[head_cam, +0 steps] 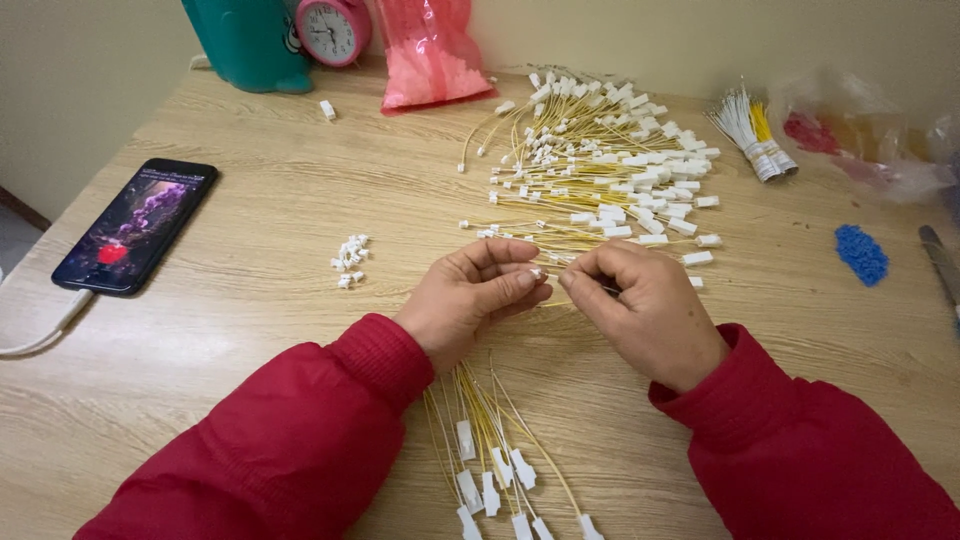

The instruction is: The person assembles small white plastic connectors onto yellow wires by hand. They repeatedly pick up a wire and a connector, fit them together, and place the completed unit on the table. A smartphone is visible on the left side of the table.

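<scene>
My left hand (470, 300) pinches a small white plastic connector (537, 271) between thumb and forefinger and also clasps a bundle of yellow wires (480, 420) whose white plugs hang toward me. My right hand (650, 305) pinches the tip of a thin yellow wire right against that connector. Both hands meet at mid-table, in red sleeves. Just beyond them lies a large pile of yellow wires with white connectors (600, 170).
A small heap of loose white connectors (350, 260) lies left of my hands. A phone (135, 225) on a cable sits far left. At the back stand a teal container (250, 40), a pink clock (333, 30) and a pink bag (432, 55). Banded wire bundles (755, 135) and blue bits (861, 252) lie right.
</scene>
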